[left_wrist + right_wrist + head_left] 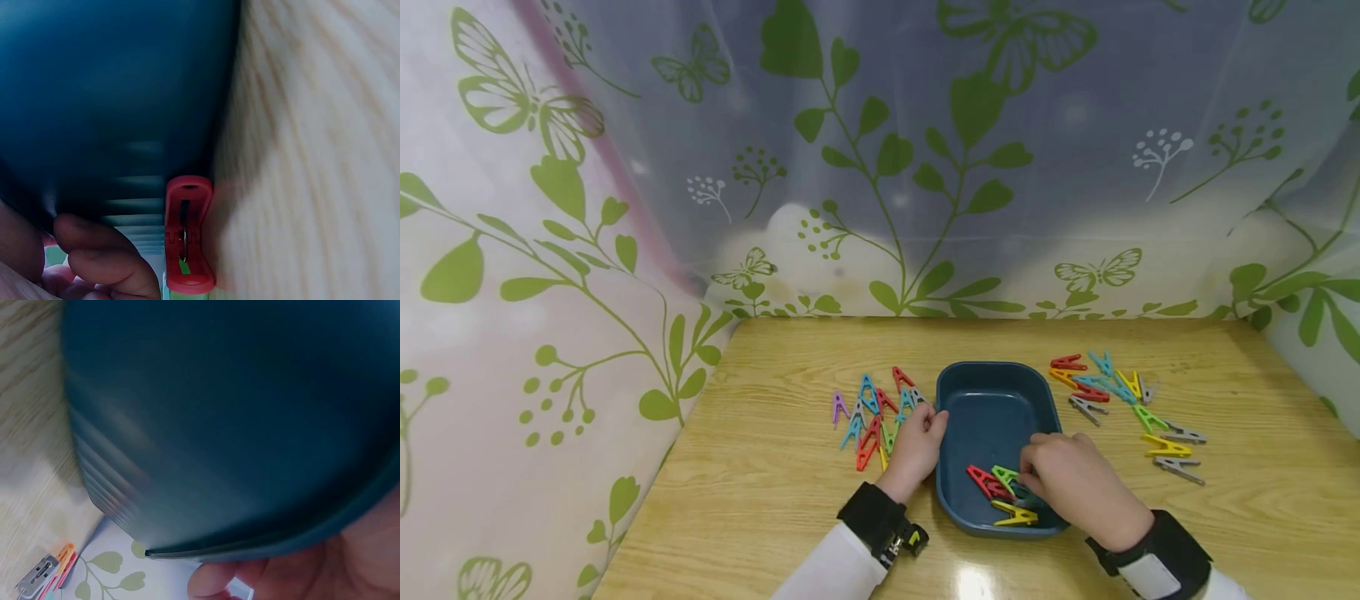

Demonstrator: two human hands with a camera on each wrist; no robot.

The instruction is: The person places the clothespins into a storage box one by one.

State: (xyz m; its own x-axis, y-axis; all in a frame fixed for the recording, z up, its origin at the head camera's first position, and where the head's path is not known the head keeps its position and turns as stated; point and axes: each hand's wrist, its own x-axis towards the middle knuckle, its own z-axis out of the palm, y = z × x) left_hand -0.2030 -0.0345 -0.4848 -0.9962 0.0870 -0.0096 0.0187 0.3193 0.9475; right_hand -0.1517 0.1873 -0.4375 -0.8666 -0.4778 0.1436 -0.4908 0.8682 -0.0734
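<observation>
**Clerk:** Blue plastic tray (996, 392), one — mid-table on the wooden table (775, 467), rim up. Contents: a red peg (987, 482), a green peg (1004, 476) and a yellow peg (1015, 515) at the near end.

**Checker:** Hands?

**Clerk:** Right hand (1075, 482) inside the tray over the near pegs, fingers curled down among them; whether they pinch one or have just let go I cannot tell. Left hand (917, 446) at the tray's left wall, fingers bent, beside the left heap of pegs (872, 412). The left wrist view shows a red peg (187, 234) close by the fingers (103, 253), but no grip on it that I can confirm.

**Checker:** Remaining stock?

**Clerk:** Right heap of pegs (1120, 400), scattered, well apart from the tray's right wall.

**Checker:** Handling note?

**Clerk:** My judgement — take each peg by its long arms, not the spring end, lift clear of the rim, and release low over the tray floor so it does not bounce out. Keep one hand near the wall so the tray does not slide.
</observation>
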